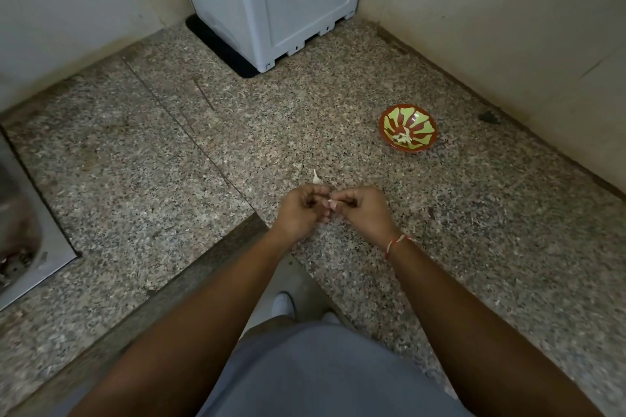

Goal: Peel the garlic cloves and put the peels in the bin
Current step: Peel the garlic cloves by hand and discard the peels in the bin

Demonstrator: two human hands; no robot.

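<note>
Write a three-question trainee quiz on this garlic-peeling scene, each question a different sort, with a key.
1. True or false: both hands, left hand and right hand, meet at one small pale piece.
2. Multiple choice: the bowl stands A) in the sink, B) on the counter right of the hands, C) on the grey container.
3. Fill in: a lone garlic clove lies just ____ the hands, on the side away from the person.

Key: 1 true; 2 B; 3 beyond.
</note>
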